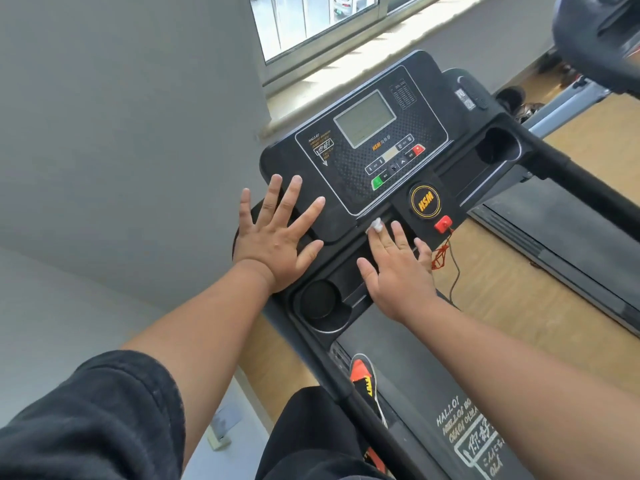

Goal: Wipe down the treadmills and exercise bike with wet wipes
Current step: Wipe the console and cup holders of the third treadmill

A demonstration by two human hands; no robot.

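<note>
The right hand [398,271] is pressing a wipe [376,226] under straight fingers just below the console [426,126]; the left hand [277,237] is resting flat beside it, fingers apart. Probably early: everything beyond looks unwiped.

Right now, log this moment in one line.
left hand flat on console | right hand presses wipe below panel | wiping underway

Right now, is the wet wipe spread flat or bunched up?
Bunched up. The wet wipe shows as a small crumpled white wad under the right hand fingertips, against the treadmill console.
</note>
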